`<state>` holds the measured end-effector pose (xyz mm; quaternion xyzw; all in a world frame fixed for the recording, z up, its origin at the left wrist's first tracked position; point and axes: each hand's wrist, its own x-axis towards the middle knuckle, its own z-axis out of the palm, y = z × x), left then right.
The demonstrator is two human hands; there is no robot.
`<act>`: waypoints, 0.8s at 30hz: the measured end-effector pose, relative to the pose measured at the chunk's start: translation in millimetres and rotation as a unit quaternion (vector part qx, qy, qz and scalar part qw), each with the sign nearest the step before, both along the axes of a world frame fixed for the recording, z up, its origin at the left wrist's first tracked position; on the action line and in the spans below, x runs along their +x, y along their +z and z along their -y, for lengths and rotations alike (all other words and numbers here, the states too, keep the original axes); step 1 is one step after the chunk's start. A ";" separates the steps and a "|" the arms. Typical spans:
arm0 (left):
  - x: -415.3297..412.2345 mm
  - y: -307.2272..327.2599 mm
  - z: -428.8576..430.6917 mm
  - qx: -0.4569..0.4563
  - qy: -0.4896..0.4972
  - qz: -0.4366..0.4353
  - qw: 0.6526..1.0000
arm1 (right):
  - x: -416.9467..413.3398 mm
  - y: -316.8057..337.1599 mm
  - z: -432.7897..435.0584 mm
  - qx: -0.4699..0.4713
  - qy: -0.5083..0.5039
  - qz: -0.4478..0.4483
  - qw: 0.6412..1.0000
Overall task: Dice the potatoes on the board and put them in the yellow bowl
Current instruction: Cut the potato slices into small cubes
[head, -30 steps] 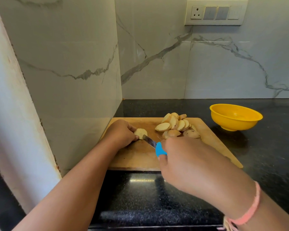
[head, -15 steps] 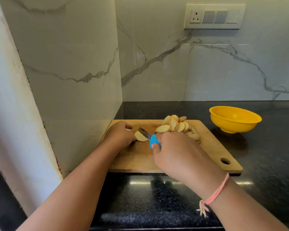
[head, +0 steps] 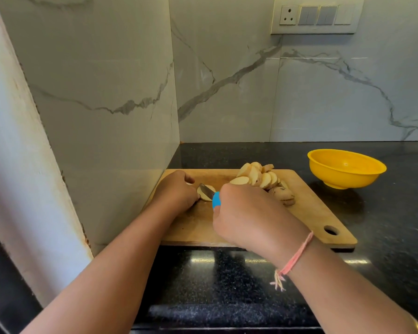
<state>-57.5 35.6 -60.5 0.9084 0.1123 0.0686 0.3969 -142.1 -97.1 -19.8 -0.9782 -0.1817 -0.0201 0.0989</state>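
Note:
A wooden cutting board [head: 307,213] lies on the black counter. My left hand [head: 176,191] holds a pale potato piece [head: 204,194] against the board's left part. My right hand [head: 249,215] grips a knife by its blue handle [head: 216,200], and the blade [head: 206,189] lies across that piece. A heap of potato slices [head: 258,177] sits at the board's far middle, with two unpeeled chunks [head: 284,195] beside it. The yellow bowl [head: 345,168] stands to the right of the board and looks empty.
Marble walls close in the corner to the left and behind the board. The black granite counter [head: 396,213] runs to the right and toward me. A socket and switch plate [head: 316,15] is on the back wall.
My right hand and the knife have moved forward and left onto the potato piece, and the blade now lies across it. My left hand keeps its hold.

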 end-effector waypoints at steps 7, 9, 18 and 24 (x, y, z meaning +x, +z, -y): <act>1.3 -0.2 -0.1 0.013 0.003 0.002 1.000 | -20.9 -7.4 18.6 -0.024 0.008 0.019 0.999; -0.1 -0.2 -0.2 0.015 -0.004 0.003 1.000 | -24.0 -8.2 23.7 -0.031 0.008 0.018 0.999; -5.7 3.3 -0.5 0.053 -0.054 0.013 0.997 | -16.8 -5.1 41.3 0.083 -0.063 0.068 0.992; -7.6 5.0 0.2 0.115 -0.112 0.019 0.987 | 26.1 -10.7 28.7 0.316 -0.073 -0.083 0.942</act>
